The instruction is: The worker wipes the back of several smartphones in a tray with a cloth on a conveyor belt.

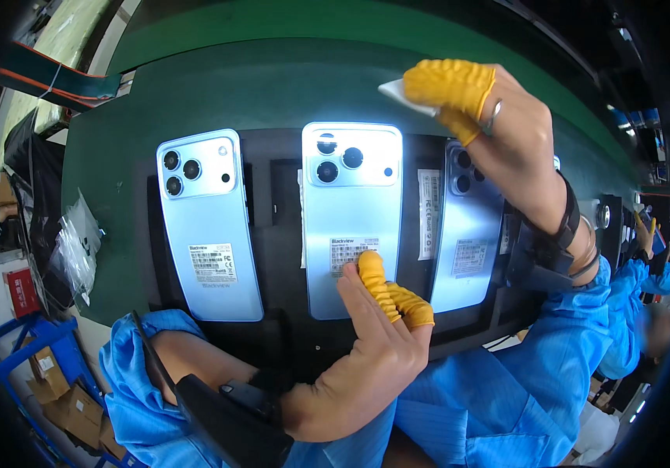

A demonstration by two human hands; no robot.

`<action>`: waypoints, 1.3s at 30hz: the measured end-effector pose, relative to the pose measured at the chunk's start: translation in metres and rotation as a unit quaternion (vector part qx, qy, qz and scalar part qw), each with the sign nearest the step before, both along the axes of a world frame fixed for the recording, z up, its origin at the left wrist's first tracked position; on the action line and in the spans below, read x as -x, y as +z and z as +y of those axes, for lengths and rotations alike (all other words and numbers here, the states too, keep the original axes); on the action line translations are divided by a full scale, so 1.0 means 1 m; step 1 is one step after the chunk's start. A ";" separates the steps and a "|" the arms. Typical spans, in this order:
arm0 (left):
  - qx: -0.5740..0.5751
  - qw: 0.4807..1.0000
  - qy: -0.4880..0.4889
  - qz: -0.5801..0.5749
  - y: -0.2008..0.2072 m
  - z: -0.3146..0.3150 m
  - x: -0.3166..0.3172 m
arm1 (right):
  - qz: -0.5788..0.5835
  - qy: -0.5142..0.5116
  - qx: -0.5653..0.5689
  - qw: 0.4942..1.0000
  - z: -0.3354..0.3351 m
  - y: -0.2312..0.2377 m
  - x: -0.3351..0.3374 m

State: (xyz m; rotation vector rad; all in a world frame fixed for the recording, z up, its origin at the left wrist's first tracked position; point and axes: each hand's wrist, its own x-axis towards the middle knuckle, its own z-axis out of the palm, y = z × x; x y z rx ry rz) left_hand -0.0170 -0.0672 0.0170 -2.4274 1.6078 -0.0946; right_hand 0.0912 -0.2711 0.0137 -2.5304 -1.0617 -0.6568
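Three light-blue smartphones lie back up in a row. My left hand point(366, 355) reaches the middle phone point(350, 214). Its thumb and a yellow-cotted finger meet at the printed label point(343, 253) low on that phone; whatever may be between them is hidden. Yellow cots also cover other curled fingers. Above the right phone point(467, 234), my right hand point(491, 105) is raised, its yellow-cotted fingers closed on a small white pointed piece point(405, 95). The left phone point(206, 226) lies untouched, with a similar label.
Black trays point(276, 207) sit under the phones on a green bench point(272, 86). White printed strips point(428, 214) show beside the phones. Crumpled clear plastic point(77, 246) hangs at the left, above cardboard boxes point(77, 409). Another person in blue point(631, 304) works at far right.
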 end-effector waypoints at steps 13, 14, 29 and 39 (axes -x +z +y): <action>-0.052 0.997 -0.042 -0.037 0.002 0.000 -0.004 | 0.114 0.028 -0.024 0.993 0.014 0.014 0.012; -0.058 0.997 -0.044 -0.031 0.004 0.000 -0.003 | 0.092 0.030 -0.033 0.995 0.017 0.013 0.004; -0.052 0.997 -0.045 -0.030 0.005 0.001 -0.001 | 0.169 0.203 -0.045 0.963 0.009 -0.004 -0.010; -0.033 0.998 -0.047 -0.008 0.007 0.003 -0.002 | 0.196 0.176 -0.060 0.963 0.025 -0.012 -0.005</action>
